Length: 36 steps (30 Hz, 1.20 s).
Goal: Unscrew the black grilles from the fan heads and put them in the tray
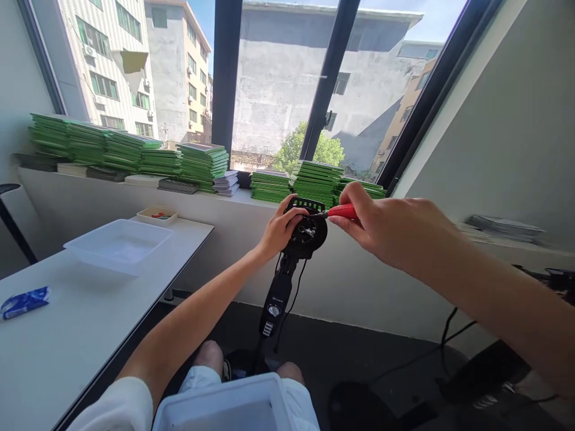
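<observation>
There's the black fan (283, 286), standing — silver knob (274, 310) and pale buttons (268, 328) down its column, round head (307, 232) bare-faced with shiny metal at its middle — and the red-handled tool (342, 211), held sideways, tip at the head's upper rim.

Tool handle (342, 211): showing red
Fan (281, 286): showing black
Books (202, 163): showing green
Packet (26, 303): mixing blue and white
Table (54, 359): showing white
Window frame (225, 78): showing near-black

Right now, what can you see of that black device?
The black device looks plastic: a round head with bare inner parts, a slotted piece on top, and a body with a silvery knob and buttons. It stands before the wall, leaning in view, a cord alongside. The left hand touches its head; the right hand holds a red-handled tool to it.
</observation>
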Each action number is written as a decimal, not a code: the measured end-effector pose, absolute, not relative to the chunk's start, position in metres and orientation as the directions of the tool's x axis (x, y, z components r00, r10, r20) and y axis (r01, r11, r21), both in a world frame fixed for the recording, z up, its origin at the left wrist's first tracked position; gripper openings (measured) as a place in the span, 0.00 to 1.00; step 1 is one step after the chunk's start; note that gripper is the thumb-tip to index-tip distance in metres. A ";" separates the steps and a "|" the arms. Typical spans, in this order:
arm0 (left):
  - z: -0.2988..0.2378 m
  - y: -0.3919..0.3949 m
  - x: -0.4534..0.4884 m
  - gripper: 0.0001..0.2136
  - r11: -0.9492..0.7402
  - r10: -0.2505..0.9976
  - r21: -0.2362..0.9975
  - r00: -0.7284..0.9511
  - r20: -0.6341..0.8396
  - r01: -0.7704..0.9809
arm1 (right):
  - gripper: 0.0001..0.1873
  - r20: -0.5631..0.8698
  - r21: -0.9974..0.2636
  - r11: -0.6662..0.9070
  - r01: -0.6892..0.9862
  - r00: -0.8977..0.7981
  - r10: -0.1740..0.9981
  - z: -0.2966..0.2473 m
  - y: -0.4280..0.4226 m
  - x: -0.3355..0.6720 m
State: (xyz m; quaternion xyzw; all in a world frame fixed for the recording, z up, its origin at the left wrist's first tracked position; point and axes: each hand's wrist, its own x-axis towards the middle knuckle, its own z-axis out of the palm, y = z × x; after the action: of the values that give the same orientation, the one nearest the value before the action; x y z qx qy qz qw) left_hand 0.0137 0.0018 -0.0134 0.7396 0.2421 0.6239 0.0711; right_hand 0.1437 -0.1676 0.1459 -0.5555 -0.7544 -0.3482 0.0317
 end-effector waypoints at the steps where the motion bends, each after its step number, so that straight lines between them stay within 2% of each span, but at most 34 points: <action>1: -0.013 0.001 0.014 0.14 -0.872 0.448 0.410 0.101 0.888 0.267 | 0.25 0.474 0.532 0.068 0.844 -0.364 0.801 0.145 -0.168 0.144; 3: -0.014 0.000 0.015 0.15 -0.873 0.448 0.409 0.103 0.888 0.266 | 0.28 0.521 0.551 -0.005 0.834 -0.339 0.783 0.144 -0.168 0.144; 6: -0.014 -0.001 0.016 0.15 -0.876 0.445 0.407 0.107 0.889 0.260 | 0.22 0.447 0.467 0.163 0.869 -0.391 0.805 0.144 -0.167 0.145; 8: -0.014 0.000 0.017 0.15 -0.877 0.444 0.410 0.098 0.890 0.251 | 0.22 0.398 0.450 0.237 0.861 -0.431 0.810 0.143 -0.166 0.145; 11: -0.014 0.000 0.017 0.14 -0.876 0.448 0.417 0.087 0.890 0.242 | 0.25 0.465 0.528 0.089 0.844 -0.376 0.802 0.143 -0.168 0.142; 13: -0.014 0.000 0.017 0.14 -0.876 0.449 0.419 0.086 0.889 0.241 | 0.28 0.531 0.530 -0.005 0.848 -0.327 0.782 0.144 -0.169 0.142; 14: -0.015 0.000 0.017 0.14 -0.876 0.448 0.417 0.088 0.890 0.242 | 0.27 0.536 0.513 0.000 0.858 -0.321 0.781 0.144 -0.169 0.143; 18: -0.015 0.000 0.016 0.15 -0.876 0.440 0.407 0.088 0.893 0.258 | 0.22 0.423 0.415 0.243 0.877 -0.422 0.801 0.145 -0.161 0.152; 19: -0.015 0.000 0.016 0.15 -0.875 0.440 0.406 0.087 0.894 0.262 | 0.22 0.415 0.413 0.263 0.872 -0.437 0.798 0.145 -0.160 0.153; 21: -0.015 0.001 0.016 0.15 -0.873 0.444 0.408 0.089 0.892 0.268 | 0.24 0.458 0.452 0.191 0.871 -0.410 0.789 0.144 -0.162 0.151; 24: -0.014 0.001 0.017 0.14 -0.872 0.446 0.409 0.094 0.890 0.268 | 0.31 0.568 0.505 0.013 0.863 -0.344 0.748 0.142 -0.168 0.142; 26: -0.014 0.000 0.018 0.14 -0.873 0.445 0.408 0.096 0.890 0.266 | 0.34 0.594 0.518 -0.017 0.855 -0.345 0.727 0.141 -0.170 0.139; 28: -0.014 -0.001 0.017 0.14 -0.875 0.443 0.407 0.096 0.891 0.262 | 0.29 0.569 0.490 0.045 0.870 -0.359 0.739 0.142 -0.169 0.140; 30: -0.014 -0.002 0.016 0.15 -0.875 0.444 0.408 0.098 0.890 0.262 | 0.22 0.491 0.440 0.178 0.880 -0.402 0.773 0.142 -0.166 0.145; 32: -0.014 -0.003 0.015 0.14 -0.873 0.447 0.409 0.101 0.889 0.267 | 0.20 0.410 0.423 0.287 0.860 -0.464 0.785 0.142 -0.165 0.149; 34: -0.014 -0.002 0.015 0.14 -0.872 0.448 0.410 0.100 0.888 0.268 | 0.20 0.375 0.476 0.284 0.832 -0.484 0.790 0.141 -0.167 0.149; 36: -0.014 -0.002 0.016 0.14 -0.873 0.447 0.411 0.093 0.890 0.263 | 0.23 0.432 0.528 0.172 0.832 -0.437 0.789 0.140 -0.170 0.145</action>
State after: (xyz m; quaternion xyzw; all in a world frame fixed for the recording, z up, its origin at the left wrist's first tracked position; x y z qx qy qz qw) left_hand 0.0161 -0.0016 -0.0143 0.7357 0.2412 0.6287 0.0733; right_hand 0.1449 -0.1704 0.1400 -0.5297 -0.7648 -0.3655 0.0293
